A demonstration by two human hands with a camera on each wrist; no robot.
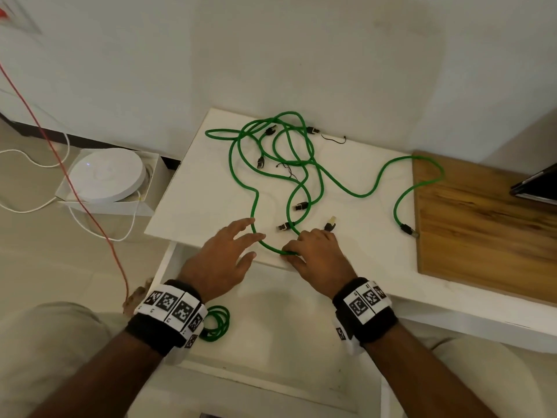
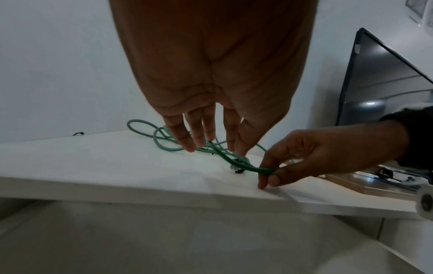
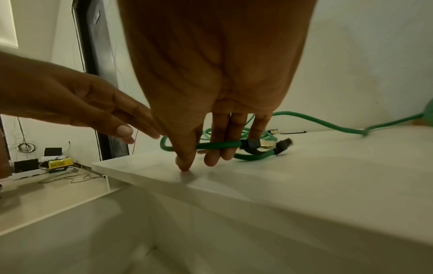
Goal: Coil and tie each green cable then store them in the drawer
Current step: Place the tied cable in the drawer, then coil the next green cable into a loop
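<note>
Several green cables with black plugs lie tangled on the white table top. One loop of green cable bends toward the front edge. My right hand pinches this loop between thumb and fingers, with the thumb tip on the table; the left wrist view shows the same pinch. My left hand hovers open just left of the loop, fingers spread. A coiled green cable lies in the open white drawer below, partly hidden by my left wrist.
Thin black ties lie among the cables near the wall. A wooden board covers the table's right part, with a dark screen beyond. On the floor at left sit a round white device in a box and a red wire.
</note>
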